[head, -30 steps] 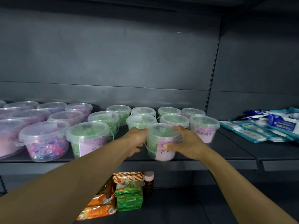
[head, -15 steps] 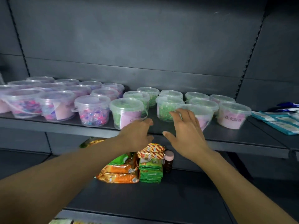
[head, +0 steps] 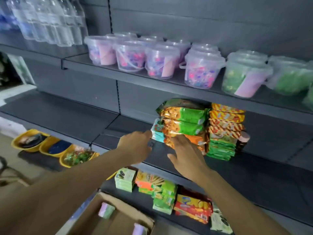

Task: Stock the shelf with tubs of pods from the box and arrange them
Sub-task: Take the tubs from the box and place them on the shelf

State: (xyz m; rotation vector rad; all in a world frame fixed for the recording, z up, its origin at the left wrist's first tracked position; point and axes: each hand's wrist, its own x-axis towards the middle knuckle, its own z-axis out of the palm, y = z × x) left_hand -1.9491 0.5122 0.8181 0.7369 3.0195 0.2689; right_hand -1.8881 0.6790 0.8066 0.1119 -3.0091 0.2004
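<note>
Clear lidded tubs stand in rows on the upper dark shelf (head: 118,74): tubs of pink and purple pods (head: 201,73) to the left, tubs of green pods (head: 243,77) to the right. A cardboard box (head: 108,217) sits open at the bottom, with two tubs (head: 105,210) showing inside. My left hand (head: 135,147) and my right hand (head: 188,158) hang empty in front of the middle shelf, fingers relaxed, well below the tubs and above the box.
Stacked snack packets (head: 183,122) lie on the middle shelf just behind my hands, with more packets (head: 193,207) on the shelf below. Water bottles (head: 50,19) stand at the upper left. Yellow basins (head: 50,146) sit on the floor at left.
My hands have let go of the green tub on the upper shelf and dropped away from it. The view has swung down and left, bringing the box into sight.
</note>
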